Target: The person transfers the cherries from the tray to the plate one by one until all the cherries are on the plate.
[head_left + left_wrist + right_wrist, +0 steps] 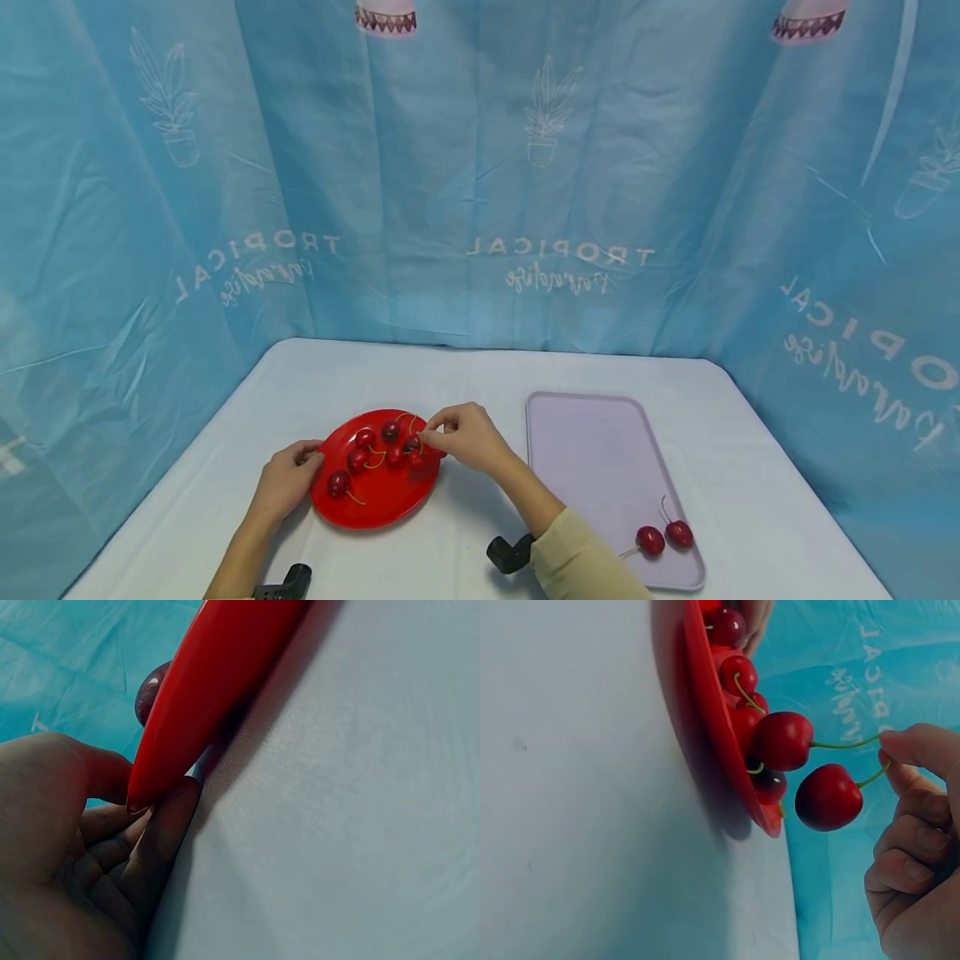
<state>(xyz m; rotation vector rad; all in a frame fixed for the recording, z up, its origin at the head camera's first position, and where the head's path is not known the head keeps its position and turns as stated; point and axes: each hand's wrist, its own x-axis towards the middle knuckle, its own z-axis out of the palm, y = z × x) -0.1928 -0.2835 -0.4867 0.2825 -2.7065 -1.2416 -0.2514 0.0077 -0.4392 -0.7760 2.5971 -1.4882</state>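
With our right hand [467, 435] we pinched two green stems [845, 745] between thumb and forefinger, the other fingers curled in behind, and from those stems hung a pair of red cherries [829, 797]. Our left hand [288, 479] gripped the left edge of the red plate [375, 508], thumb above the rim and fingers beneath, so that the plate lay between our two hands.

We judged that the next move turned on where the hanging pair stood against the right-hand rim: our right fingertips were at that rim, and the plate's middle lay to their left and a little nearer to us. We could not tell whether either hanging fruit touched the plate. Several loose cherries [338, 483] sat on it, many with stems attached.

Farther to the right we had the lilac tray [585, 458], its long axis running away from us, our right hand much the nearer to it. Two more cherries [649, 542] lay at its near right corner, on the white tablecloth [480, 375] ringed by a blue curtain [480, 192]
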